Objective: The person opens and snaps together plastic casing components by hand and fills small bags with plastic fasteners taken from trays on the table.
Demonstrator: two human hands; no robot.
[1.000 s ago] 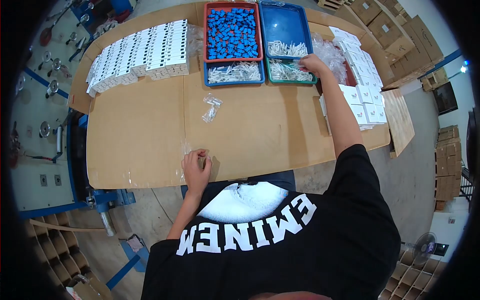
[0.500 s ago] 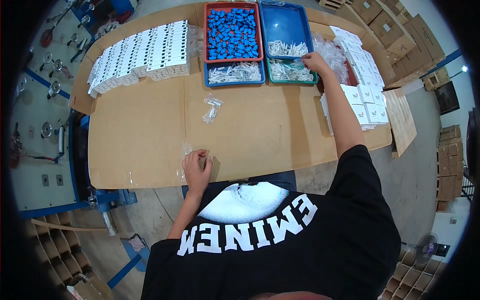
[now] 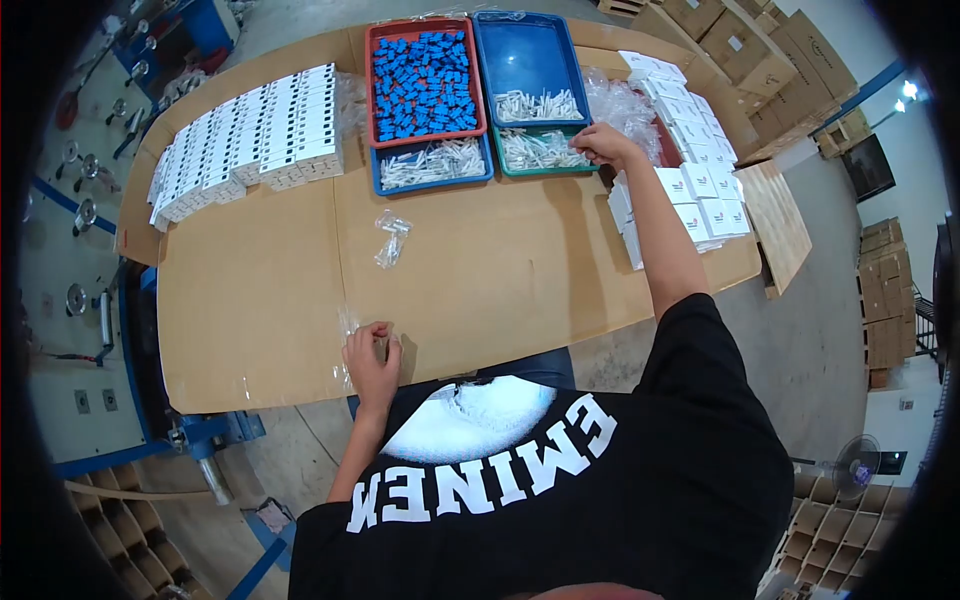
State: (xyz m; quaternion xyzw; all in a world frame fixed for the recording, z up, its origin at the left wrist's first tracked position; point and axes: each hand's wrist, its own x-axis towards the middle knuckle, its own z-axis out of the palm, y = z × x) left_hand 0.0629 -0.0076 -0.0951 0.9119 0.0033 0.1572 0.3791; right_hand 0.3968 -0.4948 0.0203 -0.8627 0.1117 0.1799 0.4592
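My right hand (image 3: 605,146) is over the right end of the green tray (image 3: 560,173), its fingers pinched together at small white stick-like parts (image 3: 538,150). What lies between the fingertips is too small to make out. Near the table's front edge, my left hand (image 3: 372,362) rests with curled fingers and a gap between thumb and fingers; nothing shows in it. Beside it, a strip of clear film (image 3: 348,325) lies along the cardboard seam. Farther in, a small clear bag with white pieces (image 3: 392,240) lies on the cardboard tabletop (image 3: 470,290).
A red tray (image 3: 376,100) of blue parts overlaps a blue tray (image 3: 435,187) of white sticks. Another blue tray (image 3: 525,60) holds white pieces. White boxes (image 3: 250,135) stand in rows at left; more white boxes (image 3: 700,200) and clear plastic bags (image 3: 625,110) are at right.
The whole view has shifted, with the table now farther left and lower. My right hand stays by the green tray, fingers still pinched. My left hand keeps its place near the front edge.
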